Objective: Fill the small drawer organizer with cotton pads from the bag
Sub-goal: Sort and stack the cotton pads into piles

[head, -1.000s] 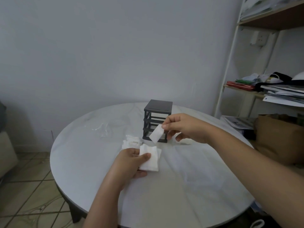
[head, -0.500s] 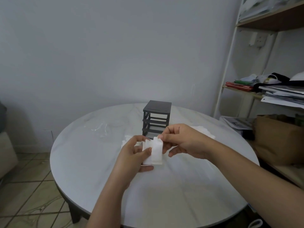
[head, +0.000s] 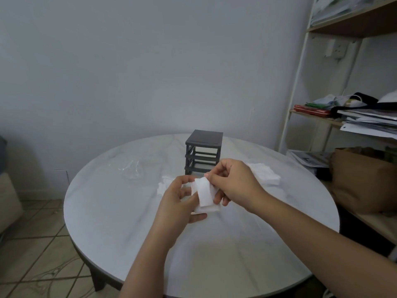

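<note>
A: So what had changed?

B: The right hand (head: 234, 186) had come back from the organizer (head: 203, 155) with its pad (head: 204, 193) and pinched it beside the stack clamped in the left hand (head: 178, 203). Probably regrouping, not inserting.

A: Room to move?

B: Plenty. Hands hovered mid-table (head: 214, 254), far from its rim; loose pads (head: 264, 175) lay right, the bag (head: 131, 168) left.

Organizer's (head: 203, 154) bottom tier behind hands (head: 233, 183)
</note>
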